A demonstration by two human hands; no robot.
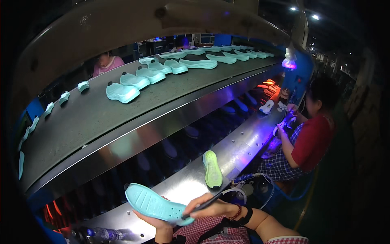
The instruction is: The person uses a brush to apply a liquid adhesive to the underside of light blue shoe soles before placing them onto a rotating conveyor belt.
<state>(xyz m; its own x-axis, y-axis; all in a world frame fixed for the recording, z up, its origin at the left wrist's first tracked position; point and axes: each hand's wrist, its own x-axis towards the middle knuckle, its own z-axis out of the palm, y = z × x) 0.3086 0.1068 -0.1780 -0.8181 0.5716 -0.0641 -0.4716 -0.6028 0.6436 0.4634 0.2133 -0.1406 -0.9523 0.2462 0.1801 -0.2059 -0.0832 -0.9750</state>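
My left hand [156, 221] supports a turquoise shoe sole [152, 201] from beneath, fingers mostly hidden by it. The sole lies tilted over my lap, its grooved and dotted face up and a small black tip at its far left end. In my right hand [211, 206] is a black pen-shaped tool [205, 203], gripped between the fingers. Its tip meets the near right end of the sole, or is very close; the fingers partly cover it. Beyond my right hand, a yellow-green sole [213, 168] rests on the metal ledge [191, 173].
A dark conveyor belt [162, 97] carries several turquoise soles [123, 92] above a lower tunnel with red-glowing heaters. To the right, a co-worker in red [310, 142] handles a shoe under a purple lamp [289, 64]. Pale tubing [264, 179] curls beside the ledge. Bottles [103, 234] stand lower left.
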